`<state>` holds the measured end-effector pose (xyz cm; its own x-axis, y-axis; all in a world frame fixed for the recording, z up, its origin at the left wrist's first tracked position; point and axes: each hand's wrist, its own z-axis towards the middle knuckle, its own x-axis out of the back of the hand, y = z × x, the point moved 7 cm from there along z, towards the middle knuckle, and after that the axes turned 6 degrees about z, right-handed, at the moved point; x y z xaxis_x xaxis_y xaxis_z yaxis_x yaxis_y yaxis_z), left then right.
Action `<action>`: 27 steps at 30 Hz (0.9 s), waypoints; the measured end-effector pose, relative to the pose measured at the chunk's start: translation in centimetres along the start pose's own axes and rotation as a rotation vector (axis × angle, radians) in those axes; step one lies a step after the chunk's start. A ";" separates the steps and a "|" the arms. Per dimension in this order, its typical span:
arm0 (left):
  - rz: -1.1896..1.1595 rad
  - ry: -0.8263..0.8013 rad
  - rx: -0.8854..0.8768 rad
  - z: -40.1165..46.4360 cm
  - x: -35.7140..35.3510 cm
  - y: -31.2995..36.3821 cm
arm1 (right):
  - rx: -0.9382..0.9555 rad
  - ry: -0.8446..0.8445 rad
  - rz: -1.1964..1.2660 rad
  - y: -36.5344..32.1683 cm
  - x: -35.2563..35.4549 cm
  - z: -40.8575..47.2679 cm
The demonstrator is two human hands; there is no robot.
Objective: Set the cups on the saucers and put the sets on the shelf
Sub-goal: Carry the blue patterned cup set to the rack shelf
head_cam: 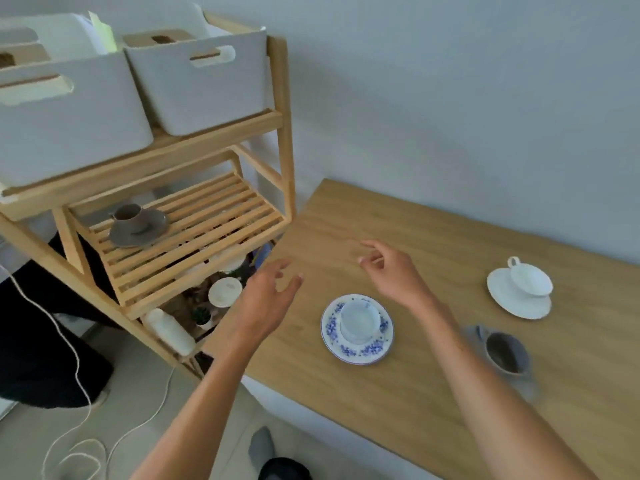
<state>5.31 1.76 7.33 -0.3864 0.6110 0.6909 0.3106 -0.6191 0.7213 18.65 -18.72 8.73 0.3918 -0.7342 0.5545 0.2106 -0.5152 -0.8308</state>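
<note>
Cups sit on saucers: a brown set (136,225) on the shelf (194,220), three on the bench (433,244). Your left hand (266,299) and right hand (394,271) hover above the blue-flowered set (357,328), each grip loose and empty.

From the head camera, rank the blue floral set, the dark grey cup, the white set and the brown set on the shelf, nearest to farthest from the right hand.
1. Blue floral set, on the table just below and left of the right hand.
2. Dark grey cup, lower right, beside the forearm.
3. White set, far right on the table.
4. Brown set, left on the shelf.
</note>
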 end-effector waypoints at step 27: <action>-0.079 -0.074 0.117 -6.1 -11.1 -2.6 | -0.159 0.072 -0.001 11.3 -3.5 -8.5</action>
<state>3.52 -6.42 -2.56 -0.3496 0.6931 0.6304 0.3827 -0.5085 0.7713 12.03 -25.74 -2.24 0.3256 -0.7606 0.5616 0.0639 -0.5749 -0.8157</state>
